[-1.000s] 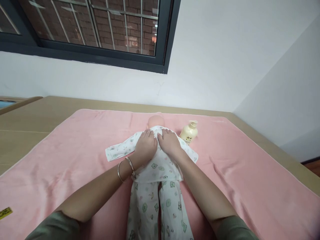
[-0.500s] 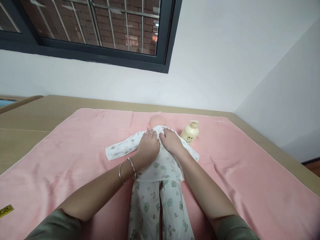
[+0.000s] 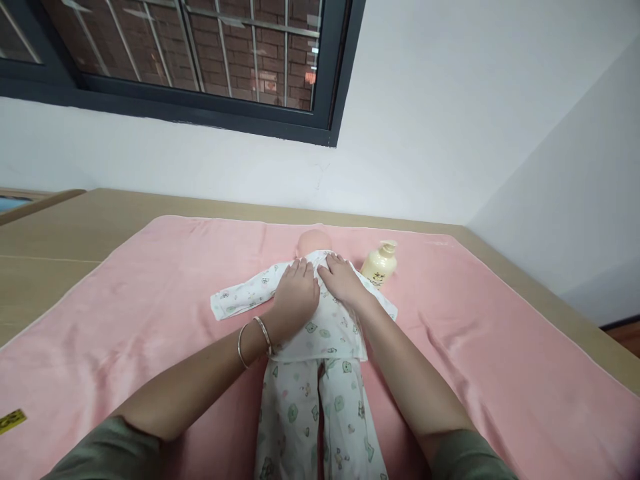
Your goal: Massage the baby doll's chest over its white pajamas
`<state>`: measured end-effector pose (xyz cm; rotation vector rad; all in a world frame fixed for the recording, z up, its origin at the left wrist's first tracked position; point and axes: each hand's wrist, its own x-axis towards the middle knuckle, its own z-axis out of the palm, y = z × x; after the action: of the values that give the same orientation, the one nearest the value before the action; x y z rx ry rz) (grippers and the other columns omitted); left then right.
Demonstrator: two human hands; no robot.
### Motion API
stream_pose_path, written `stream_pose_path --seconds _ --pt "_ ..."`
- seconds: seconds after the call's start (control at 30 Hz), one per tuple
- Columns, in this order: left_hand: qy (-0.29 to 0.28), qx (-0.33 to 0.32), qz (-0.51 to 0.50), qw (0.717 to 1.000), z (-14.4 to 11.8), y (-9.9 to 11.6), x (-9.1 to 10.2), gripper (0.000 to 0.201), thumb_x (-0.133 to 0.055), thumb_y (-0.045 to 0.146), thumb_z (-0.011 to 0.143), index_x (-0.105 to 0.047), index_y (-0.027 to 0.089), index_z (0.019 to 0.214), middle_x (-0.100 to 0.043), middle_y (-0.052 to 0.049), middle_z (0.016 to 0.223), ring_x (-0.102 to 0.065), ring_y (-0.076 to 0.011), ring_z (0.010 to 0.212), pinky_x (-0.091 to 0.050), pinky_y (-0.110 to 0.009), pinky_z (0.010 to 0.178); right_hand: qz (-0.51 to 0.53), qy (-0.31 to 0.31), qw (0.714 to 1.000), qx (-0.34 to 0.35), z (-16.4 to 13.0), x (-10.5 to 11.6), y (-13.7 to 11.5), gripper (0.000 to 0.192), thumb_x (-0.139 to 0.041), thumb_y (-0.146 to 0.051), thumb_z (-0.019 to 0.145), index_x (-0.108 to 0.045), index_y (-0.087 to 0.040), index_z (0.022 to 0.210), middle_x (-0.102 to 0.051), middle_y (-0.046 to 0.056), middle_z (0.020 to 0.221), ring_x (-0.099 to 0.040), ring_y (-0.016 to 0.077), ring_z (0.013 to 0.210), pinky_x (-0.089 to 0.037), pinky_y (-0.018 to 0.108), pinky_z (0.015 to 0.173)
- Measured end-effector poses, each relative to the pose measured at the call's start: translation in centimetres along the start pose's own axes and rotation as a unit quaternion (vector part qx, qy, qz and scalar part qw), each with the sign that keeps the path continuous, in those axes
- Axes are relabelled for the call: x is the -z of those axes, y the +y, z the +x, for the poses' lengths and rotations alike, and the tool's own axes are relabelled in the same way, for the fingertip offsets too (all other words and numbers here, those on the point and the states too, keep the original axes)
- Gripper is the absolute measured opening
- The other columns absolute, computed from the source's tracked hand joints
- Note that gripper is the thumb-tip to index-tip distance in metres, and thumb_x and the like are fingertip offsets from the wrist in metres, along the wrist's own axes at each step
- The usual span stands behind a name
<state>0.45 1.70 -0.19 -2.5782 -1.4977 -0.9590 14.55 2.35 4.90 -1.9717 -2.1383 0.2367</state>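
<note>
From the head camera, a baby doll (image 3: pixel 315 313) in a white printed cotton suit lies face down along the middle of a pink plush blanket (image 3: pixel 150 300), its bald head (image 3: pixel 313 241) pointing toward the white wall and its trouser legs running back toward the person. The left hand (image 3: pixel 295 293) rests flat on the doll's upper back, fingers together and stretched forward, palm down, gripping nothing. Two thin silver bangles (image 3: pixel 253 339) sit on that wrist. The right hand (image 3: pixel 343 281) lies just beside it, also flat on the cloth near the collar, fingers loosely extended, pinching nothing. The two hands nearly touch at the fingertips. One sleeve of the suit (image 3: pixel 240 298) stretches out to the left on the blanket.

A cream plastic pump bottle (image 3: pixel 380 265) stands near the doll's right shoulder. The blanket covers a pale wooden surface (image 3: pixel 60 233). A small yellow tag (image 3: pixel 11 421) lies at the blanket's near left edge. A dark-framed window (image 3: pixel 200 67) shows a brick wall outside.
</note>
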Motion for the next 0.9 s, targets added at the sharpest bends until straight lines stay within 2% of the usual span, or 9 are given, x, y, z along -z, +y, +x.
stream_pose_path --seconds 0.13,0.27,0.4,0.53,0.7,0.8,0.9 --pt "-0.034 0.023 -0.026 0.999 1.5 -1.3 0.9 0.041 -0.036 0.023 0.098 -0.062 0.006 0.126 -0.066 -0.021 0.133 -0.059 -0.032 0.131 -0.042 -0.047 0.114 -0.033 0.001 0.999 -0.018 -1.0 -0.3 -1.3 0.058 -0.028 -0.034 0.107 -0.042 0.0 0.151 -0.042 0.024 0.159 -0.037 0.0347 0.149 -0.025 0.049 0.121" --pt "-0.094 0.052 -0.03 0.994 2.9 -2.5 1.5 0.038 -0.033 0.025 0.1 -0.066 0.009 0.109 -0.073 -0.018 0.112 -0.068 -0.029 0.109 -0.052 -0.043 0.099 -0.043 -0.006 0.999 0.028 -2.7 -0.1 -2.8 0.056 -0.029 -0.028 0.105 -0.043 0.003 0.15 -0.04 0.026 0.159 -0.034 0.0315 0.151 -0.024 0.041 0.123" --pt "-0.042 0.015 0.048 0.998 1.5 -1.2 0.9 0.043 -0.033 0.021 0.101 -0.061 0.0 0.125 -0.067 -0.025 0.129 -0.06 -0.0326 0.127 -0.044 -0.048 0.112 -0.008 -0.008 1.0 0.021 -1.8 0.1 -1.8 0.053 -0.029 -0.027 0.105 -0.048 -0.002 0.148 -0.045 0.022 0.157 -0.039 0.0285 0.148 -0.031 0.037 0.119" --pt "-0.008 -0.017 0.071 0.997 0.1 0.4 0.4 0.044 -0.038 0.018 0.099 -0.057 -0.003 0.133 -0.062 -0.028 0.137 -0.055 -0.0342 0.135 -0.041 -0.05 0.115 -0.004 0.006 1.0 0.002 -0.2 -0.2 -0.4 0.055 -0.031 -0.03 0.105 -0.046 0.001 0.148 -0.045 0.023 0.157 -0.04 0.0294 0.147 -0.027 0.039 0.12" --pt "-0.051 0.015 0.006 0.999 1.7 -1.3 1.2 0.04 -0.042 0.022 0.097 -0.063 0.002 0.126 -0.068 -0.022 0.13 -0.061 -0.0316 0.128 -0.044 -0.045 0.112 -0.033 -0.006 0.999 -0.004 -1.3 0.1 -1.6 0.052 -0.029 -0.029 0.106 -0.048 -0.001 0.145 -0.048 0.023 0.154 -0.041 0.0321 0.145 -0.028 0.042 0.119" --pt "-0.078 0.046 -0.036 0.995 2.8 -2.4 1.6 0.036 -0.044 0.03 0.098 -0.065 0.009 0.118 -0.071 -0.017 0.125 -0.064 -0.0297 0.121 -0.049 -0.042 0.106 -0.047 -0.013 0.999 0.012 -2.5 0.9 -2.5 0.046 -0.031 -0.028 0.105 -0.058 -0.005 0.135 -0.057 0.023 0.144 -0.05 0.0316 0.138 -0.033 0.039 0.113" --pt "-0.072 0.046 -0.019 0.996 2.5 -2.2 1.3 0.036 -0.042 0.031 0.099 -0.064 0.009 0.118 -0.069 -0.018 0.126 -0.063 -0.0309 0.121 -0.048 -0.045 0.105 -0.02 -0.019 1.0 0.013 -2.6 1.4 -2.1 0.04 -0.033 -0.029 0.104 -0.064 -0.012 0.123 -0.067 0.018 0.131 -0.059 0.029 0.125 -0.041 0.035 0.102"
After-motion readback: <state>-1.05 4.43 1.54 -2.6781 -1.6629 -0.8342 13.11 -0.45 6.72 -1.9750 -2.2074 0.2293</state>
